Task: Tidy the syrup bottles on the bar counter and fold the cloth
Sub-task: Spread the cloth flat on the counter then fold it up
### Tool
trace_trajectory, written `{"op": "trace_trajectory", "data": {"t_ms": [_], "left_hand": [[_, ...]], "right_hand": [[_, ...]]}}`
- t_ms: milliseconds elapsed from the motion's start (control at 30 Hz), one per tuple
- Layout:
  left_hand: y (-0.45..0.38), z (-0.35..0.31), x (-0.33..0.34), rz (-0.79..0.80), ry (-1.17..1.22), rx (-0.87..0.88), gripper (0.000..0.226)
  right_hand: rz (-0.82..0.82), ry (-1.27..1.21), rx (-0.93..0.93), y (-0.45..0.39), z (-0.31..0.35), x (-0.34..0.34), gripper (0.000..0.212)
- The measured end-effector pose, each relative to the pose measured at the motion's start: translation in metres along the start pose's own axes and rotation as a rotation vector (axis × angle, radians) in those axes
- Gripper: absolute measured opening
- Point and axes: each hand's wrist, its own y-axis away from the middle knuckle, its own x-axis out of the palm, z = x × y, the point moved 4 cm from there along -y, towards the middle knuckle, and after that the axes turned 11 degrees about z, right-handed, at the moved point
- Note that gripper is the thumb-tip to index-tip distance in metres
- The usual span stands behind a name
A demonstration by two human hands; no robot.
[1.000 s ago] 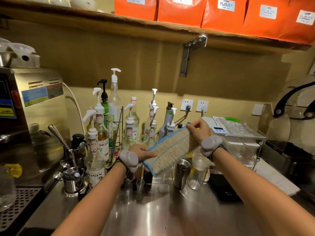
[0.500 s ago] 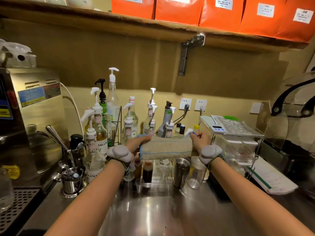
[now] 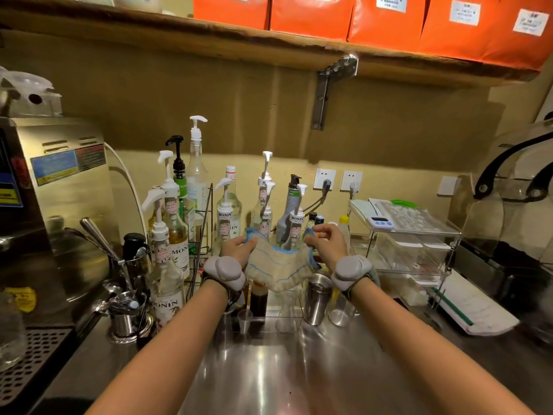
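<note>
Hands closer, cloth [image 3: 276, 265] now sags.

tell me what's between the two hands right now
In the head view the cloth sags between the left hand and right hand, each pinching an upper corner, held above the counter.

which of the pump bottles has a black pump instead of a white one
The green-labelled bottle in the back left group, beside the tallest clear bottle. Its pump head is black; the other pump bottles nearby carry white ones.

- One head-worn wide-angle view, looking forward and down along both forearms.
- It faces the back wall across the steel tabletop [image 3: 269, 369], close in.
</note>
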Motion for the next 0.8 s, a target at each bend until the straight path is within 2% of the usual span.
{"op": "trace_trajectory", "data": {"t_ms": [100,167,267,400,567,633,700,800], "left_hand": [[0.005,-0.004,0.011,-0.007,-0.048,0.021,0.017],[0.007,-0.005,0.019,0.008,-0.054,0.028,0.03],[0.013,-0.009,0.029,0.049,-0.071,0.044,0.018],[0.016,-0.01,0.037,0.089,-0.063,0.053,0.019],[0.018,-0.009,0.037,0.179,0.011,0.025,0.019],[0.017,-0.005,0.036,0.22,0.035,0.025,0.028],[0.017,-0.002,0.034,0.197,-0.005,-0.006,0.031],[0.017,0.0,0.031,0.151,0.03,-0.068,0.034]], "right_hand": [[0.07,-0.088,-0.014,0.007,0.006,0.018,0.025],[0.114,-0.094,-0.004,0.009,0.008,0.029,0.024],[0.159,-0.061,0.039,0.011,0.006,0.042,0.026],[0.156,-0.002,0.037,0.008,0.005,0.049,0.027],[0.188,-0.096,0.059,0.009,0.005,0.049,0.019],[0.204,-0.117,0.061,0.01,0.006,0.049,0.022],[0.207,-0.135,0.037,0.013,0.006,0.05,0.025],[0.111,0.038,-0.017,0.013,0.006,0.043,0.032]]}}
